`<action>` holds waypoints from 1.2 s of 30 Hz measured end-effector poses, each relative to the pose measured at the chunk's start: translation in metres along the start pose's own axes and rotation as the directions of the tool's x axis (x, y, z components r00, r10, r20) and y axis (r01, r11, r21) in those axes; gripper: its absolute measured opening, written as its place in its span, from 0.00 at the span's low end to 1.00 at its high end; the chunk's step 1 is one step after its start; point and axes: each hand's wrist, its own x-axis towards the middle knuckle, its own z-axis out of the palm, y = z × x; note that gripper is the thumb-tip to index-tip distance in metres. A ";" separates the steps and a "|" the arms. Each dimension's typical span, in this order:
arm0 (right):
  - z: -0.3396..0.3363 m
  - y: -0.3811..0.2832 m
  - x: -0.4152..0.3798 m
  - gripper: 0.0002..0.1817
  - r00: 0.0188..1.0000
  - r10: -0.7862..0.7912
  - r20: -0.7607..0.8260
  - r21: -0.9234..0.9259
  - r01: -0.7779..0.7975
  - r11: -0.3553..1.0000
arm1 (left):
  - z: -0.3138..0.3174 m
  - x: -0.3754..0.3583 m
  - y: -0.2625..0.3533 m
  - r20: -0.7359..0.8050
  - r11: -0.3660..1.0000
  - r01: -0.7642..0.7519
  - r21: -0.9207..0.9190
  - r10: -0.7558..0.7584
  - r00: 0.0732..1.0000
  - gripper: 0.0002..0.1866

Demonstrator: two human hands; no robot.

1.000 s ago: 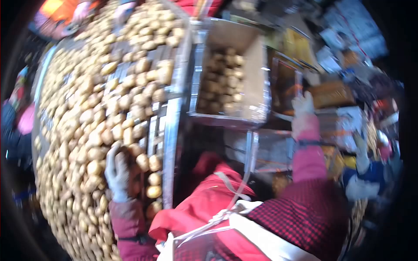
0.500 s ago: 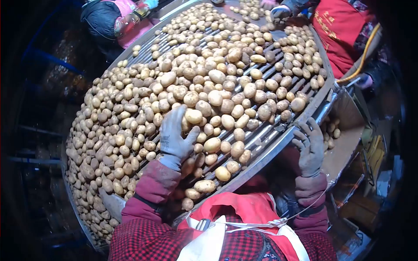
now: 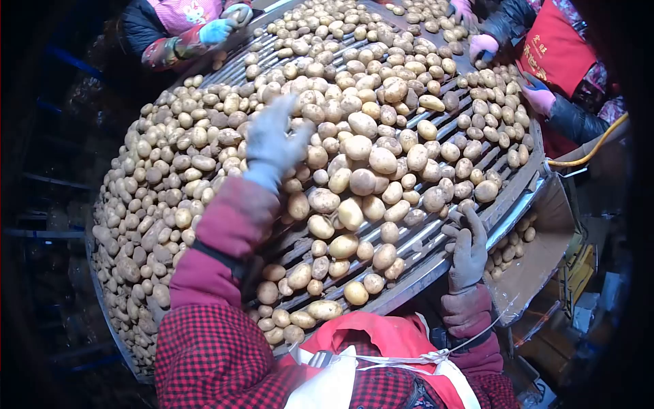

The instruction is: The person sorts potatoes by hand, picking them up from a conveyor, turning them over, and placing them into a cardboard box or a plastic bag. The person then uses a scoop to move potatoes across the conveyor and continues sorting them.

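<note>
Many potatoes [image 3: 361, 183] lie spread over a slatted metal table [image 3: 422, 240]. My left hand [image 3: 274, 138], in a grey glove, is over the pile left of centre, fingers apart and slightly blurred, with no potato in its grasp. My right hand [image 3: 466, 249], also gloved, is at the table's near right edge. Its fingers are spread and loosely bent, and nothing shows between them. A few potatoes lie just beyond its fingertips.
A cardboard box [image 3: 538, 255] holding potatoes stands beside the right edge. Co-workers' gloved hands [image 3: 216, 31] are at the far left and far right [image 3: 483, 46]. A yellow hose [image 3: 591, 151] runs along the right.
My left hand has moved up and away over the pile; my right hand is slightly lower and further left. Potatoes have shifted toward the near edge. Co-workers' hands have moved, and the view has shifted.
</note>
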 end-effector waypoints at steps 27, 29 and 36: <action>0.032 -0.008 -0.004 0.26 0.959 -0.156 0.238 0.399 0.049 0.915 | 0.014 -0.061 0.147 0.301 0.682 -0.048 -0.730 0.383 0.873 0.38; 0.038 -0.007 -0.005 0.27 0.931 -0.203 0.302 0.269 0.121 0.956 | -0.001 -0.039 0.151 0.229 0.721 -0.174 -0.671 0.425 0.876 0.37; 0.034 -0.008 0.013 0.39 0.807 0.213 0.551 0.651 -0.575 0.494 | 0.070 0.060 -0.014 0.139 0.985 0.154 0.076 -0.164 0.977 0.37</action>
